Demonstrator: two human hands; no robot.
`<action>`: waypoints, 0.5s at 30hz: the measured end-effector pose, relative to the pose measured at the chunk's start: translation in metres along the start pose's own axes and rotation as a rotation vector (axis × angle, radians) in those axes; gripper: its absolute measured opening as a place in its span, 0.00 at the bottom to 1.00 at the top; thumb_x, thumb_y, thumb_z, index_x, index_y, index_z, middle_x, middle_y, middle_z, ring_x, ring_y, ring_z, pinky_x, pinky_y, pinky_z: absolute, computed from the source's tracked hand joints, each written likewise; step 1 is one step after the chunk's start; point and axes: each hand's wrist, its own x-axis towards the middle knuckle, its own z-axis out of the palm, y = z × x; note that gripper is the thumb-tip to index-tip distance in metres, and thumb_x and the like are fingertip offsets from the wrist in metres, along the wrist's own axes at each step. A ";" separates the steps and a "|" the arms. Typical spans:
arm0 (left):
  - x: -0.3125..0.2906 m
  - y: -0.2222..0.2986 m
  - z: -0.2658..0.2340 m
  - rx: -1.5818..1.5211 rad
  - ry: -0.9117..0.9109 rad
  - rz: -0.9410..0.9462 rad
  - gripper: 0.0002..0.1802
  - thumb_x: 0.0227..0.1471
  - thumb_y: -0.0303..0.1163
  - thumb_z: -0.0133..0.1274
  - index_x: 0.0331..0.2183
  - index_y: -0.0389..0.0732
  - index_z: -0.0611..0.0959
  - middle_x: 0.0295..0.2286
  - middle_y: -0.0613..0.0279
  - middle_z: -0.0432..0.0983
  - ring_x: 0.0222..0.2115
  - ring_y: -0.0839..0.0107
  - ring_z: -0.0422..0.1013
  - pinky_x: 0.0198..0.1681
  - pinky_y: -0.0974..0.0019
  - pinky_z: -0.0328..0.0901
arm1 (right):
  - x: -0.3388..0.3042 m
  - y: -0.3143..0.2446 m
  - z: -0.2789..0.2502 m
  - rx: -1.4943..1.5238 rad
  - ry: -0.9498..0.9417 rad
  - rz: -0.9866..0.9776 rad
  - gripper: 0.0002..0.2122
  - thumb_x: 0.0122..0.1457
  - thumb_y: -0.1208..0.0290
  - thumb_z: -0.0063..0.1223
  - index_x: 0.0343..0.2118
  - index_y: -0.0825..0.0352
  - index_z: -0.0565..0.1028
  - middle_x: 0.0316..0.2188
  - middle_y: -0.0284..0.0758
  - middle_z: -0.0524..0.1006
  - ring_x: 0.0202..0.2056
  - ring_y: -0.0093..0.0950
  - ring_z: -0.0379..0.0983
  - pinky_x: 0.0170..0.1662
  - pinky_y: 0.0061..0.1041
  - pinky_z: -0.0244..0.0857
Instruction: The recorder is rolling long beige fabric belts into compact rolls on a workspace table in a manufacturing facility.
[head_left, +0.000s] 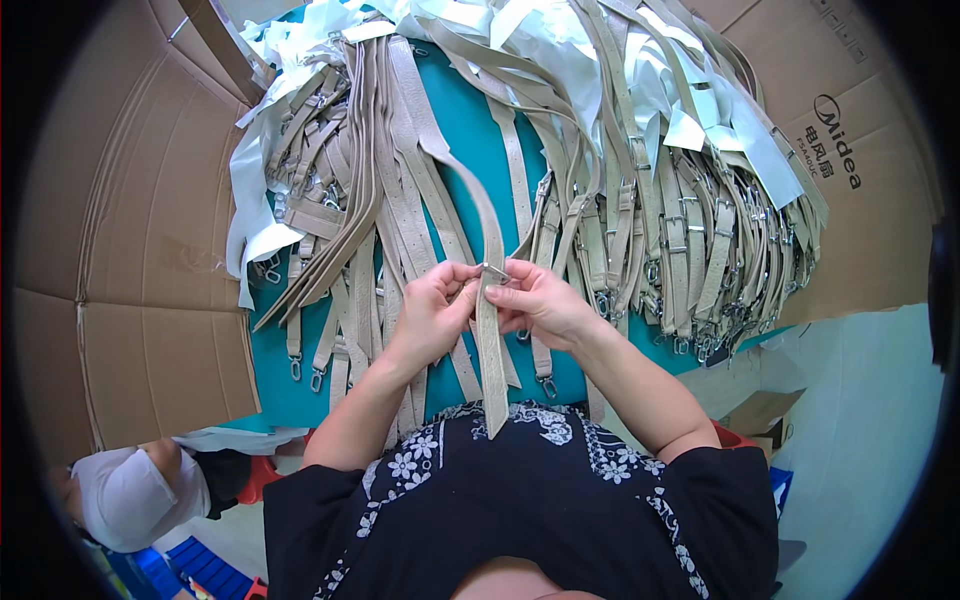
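Both hands were closed on one beige strap [490, 330] held up over the teal surface [470, 110], just in front of the person's dark flowered top [520, 490]. The left hand [432, 310] pinched the strap from its left edge, thumb and fingers pressed together on it, while the right hand [540, 300] gripped it from the right, its fingertips meeting the left hand's at a small metal buckle piece [494, 270] near the strap's upper part. How that piece sat on the strap was hard to tell at this size; it seemed to lie across the strap's width. Above the hands the strap curved away to the upper left over the surface; below them its free end hung down to the top's neckline. To the left of the strap lay a heap of similar beige straps [330, 190] with metal clips at their ends, and to its right a denser pile of buckled straps [690, 250] mixed with pale paper slips. Cardboard sheets [140, 260] lay beyond the surface on the left. Another person in a white cap [125, 495] was low and well to the left of the strap.
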 end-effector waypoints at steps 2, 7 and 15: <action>0.002 -0.009 -0.006 -0.054 -0.061 0.011 0.10 0.54 0.28 0.46 0.35 0.31 0.72 0.29 0.63 0.74 0.25 0.82 0.68 0.26 0.77 0.63 | 0.008 0.001 -0.002 -0.128 0.099 -0.059 0.11 0.52 0.67 0.54 0.38 0.65 0.73 0.26 0.28 0.75 0.27 0.16 0.70 0.28 0.16 0.65; -0.009 0.000 -0.016 0.754 0.166 0.413 0.22 0.39 0.33 0.60 0.37 0.36 0.73 0.23 0.65 0.67 0.21 0.80 0.61 0.26 0.78 0.58 | 0.028 -0.005 -0.017 -0.083 0.305 -0.210 0.10 0.54 0.65 0.53 0.33 0.67 0.76 0.27 0.28 0.76 0.30 0.16 0.71 0.35 0.19 0.64; -0.014 0.007 -0.014 0.527 0.091 0.079 0.10 0.40 0.27 0.61 0.21 0.37 0.74 0.18 0.74 0.66 0.16 0.88 0.58 0.18 0.81 0.54 | 0.034 -0.020 -0.006 -0.179 0.299 -0.253 0.10 0.52 0.63 0.55 0.24 0.67 0.76 0.18 0.28 0.73 0.20 0.14 0.67 0.25 0.15 0.63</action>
